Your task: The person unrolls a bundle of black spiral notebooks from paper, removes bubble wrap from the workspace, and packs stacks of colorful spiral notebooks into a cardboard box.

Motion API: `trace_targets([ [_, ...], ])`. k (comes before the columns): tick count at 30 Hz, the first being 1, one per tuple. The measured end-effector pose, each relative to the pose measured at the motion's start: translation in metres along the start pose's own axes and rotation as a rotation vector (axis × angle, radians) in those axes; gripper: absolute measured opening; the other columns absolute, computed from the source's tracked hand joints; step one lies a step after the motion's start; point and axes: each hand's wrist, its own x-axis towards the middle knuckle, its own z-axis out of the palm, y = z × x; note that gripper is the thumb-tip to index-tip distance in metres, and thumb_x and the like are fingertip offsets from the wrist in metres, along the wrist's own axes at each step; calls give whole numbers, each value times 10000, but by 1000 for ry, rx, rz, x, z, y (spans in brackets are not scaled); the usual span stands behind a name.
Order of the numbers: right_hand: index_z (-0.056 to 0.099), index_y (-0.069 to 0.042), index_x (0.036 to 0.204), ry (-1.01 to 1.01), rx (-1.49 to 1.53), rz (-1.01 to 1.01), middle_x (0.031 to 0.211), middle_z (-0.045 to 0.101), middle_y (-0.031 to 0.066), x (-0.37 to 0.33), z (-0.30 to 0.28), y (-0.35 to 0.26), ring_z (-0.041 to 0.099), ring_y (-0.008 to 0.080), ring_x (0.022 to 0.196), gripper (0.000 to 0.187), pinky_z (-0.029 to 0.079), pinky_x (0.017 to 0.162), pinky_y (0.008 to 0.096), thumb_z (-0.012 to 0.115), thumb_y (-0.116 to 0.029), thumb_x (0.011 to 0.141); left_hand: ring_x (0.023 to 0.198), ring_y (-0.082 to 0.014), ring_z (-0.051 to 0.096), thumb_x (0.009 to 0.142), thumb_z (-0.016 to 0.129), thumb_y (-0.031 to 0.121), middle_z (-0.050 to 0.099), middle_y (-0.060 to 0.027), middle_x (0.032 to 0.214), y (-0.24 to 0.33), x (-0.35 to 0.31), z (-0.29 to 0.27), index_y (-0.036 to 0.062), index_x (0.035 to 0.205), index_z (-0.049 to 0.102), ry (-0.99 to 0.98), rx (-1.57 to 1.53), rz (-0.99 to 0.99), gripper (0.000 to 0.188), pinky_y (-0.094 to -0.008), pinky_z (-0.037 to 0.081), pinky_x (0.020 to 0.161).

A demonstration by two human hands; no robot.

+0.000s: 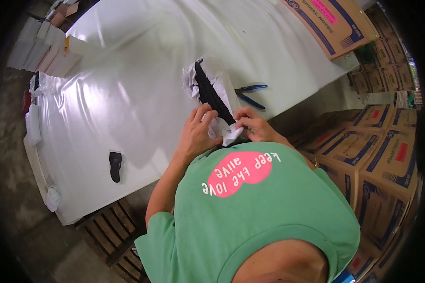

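Observation:
A long black ridged bundle (208,89) lies at the table's near edge, in a crumpled white wrapper (224,78) that is spread beneath and around it. My left hand (197,132) is at the wrapper's near end, with its fingers curled against the bundle's left side. On the other side, my right hand (255,125) pinches the white wrapper where it is bunched up. The fingertips of both hands are close together. Just right of the bundle lie pliers with blue handles (252,96), their jaws partly hidden by the wrapper.
A small black handheld object (115,166) lies on the white-covered table (141,118) to the left. Stacks of paper (38,45) stand at the far left. One cardboard carton (333,23) sits at the far right corner; more cartons (363,155) are piled at my right. A slatted wooden seat (111,231) is below.

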Motion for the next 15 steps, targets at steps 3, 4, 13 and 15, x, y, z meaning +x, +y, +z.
trace_targets([
  [3,502,-35,893,141,61,36,988,473,51,5,11,-11,493,107,824,112,393,711,223,525,46,820,1128,-298,441,507,775,228,515,-79,1096,4,6,4,100,1037,510,30,-4,71,606,-422,402,871],
  [4,499,-45,897,206,197,183,936,470,29,7,14,-9,466,92,787,80,377,687,218,506,15,844,1115,-294,441,517,771,239,519,-76,1076,4,9,4,103,1036,509,21,24,83,598,-421,390,864],
  [13,512,-42,1022,716,574,333,759,445,-44,55,-9,10,380,46,651,142,344,555,223,427,-68,912,1000,-313,436,644,738,261,526,-80,979,-9,60,25,83,1060,511,112,124,105,507,-416,338,874],
  [15,513,-45,1054,819,772,319,727,436,-47,36,-9,-18,380,51,620,175,343,531,220,441,-105,906,983,-319,443,657,730,211,525,-89,972,-20,62,28,83,1060,513,168,102,145,475,-413,347,875],
])
